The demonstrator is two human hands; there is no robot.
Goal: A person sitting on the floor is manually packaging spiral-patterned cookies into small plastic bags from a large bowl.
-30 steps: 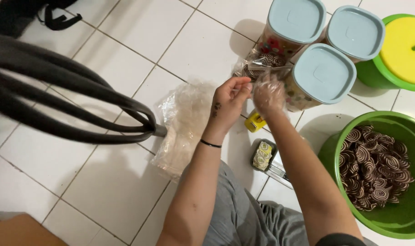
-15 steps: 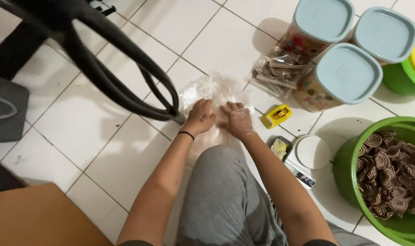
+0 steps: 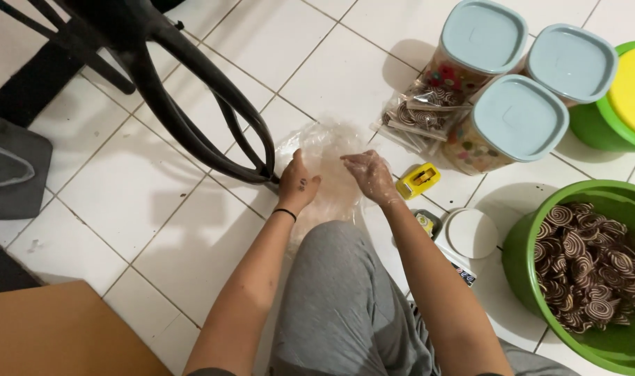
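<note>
- The left hand point(image 3: 298, 182) is resting on the left edge of a pile of clear plastic bags point(image 3: 328, 157), fingers curled loosely down onto the film rather than pinching it.
- The right hand point(image 3: 370, 174), covered in a thin clear glove, is lying on the right side of the pile with fingers spread and bent.
- The bags are lying flat on the white tiled floor point(image 3: 133, 188), just ahead of the person's grey-trousered knee point(image 3: 331, 278).
- A black chair leg point(image 3: 213, 118) is crowding the pile's left edge, almost touching the left hand.
- To the right, a yellow tape dispenser point(image 3: 418, 181) is sitting just beside the gloved hand.
- A filled packet of swirl cookies point(image 3: 415, 115) is leaning against blue-lidded jars point(image 3: 516, 118).
- A green basin of swirl cookies point(image 3: 589, 268) is sitting near the right edge.
- Open tile is lying to the left, beyond the chair.
</note>
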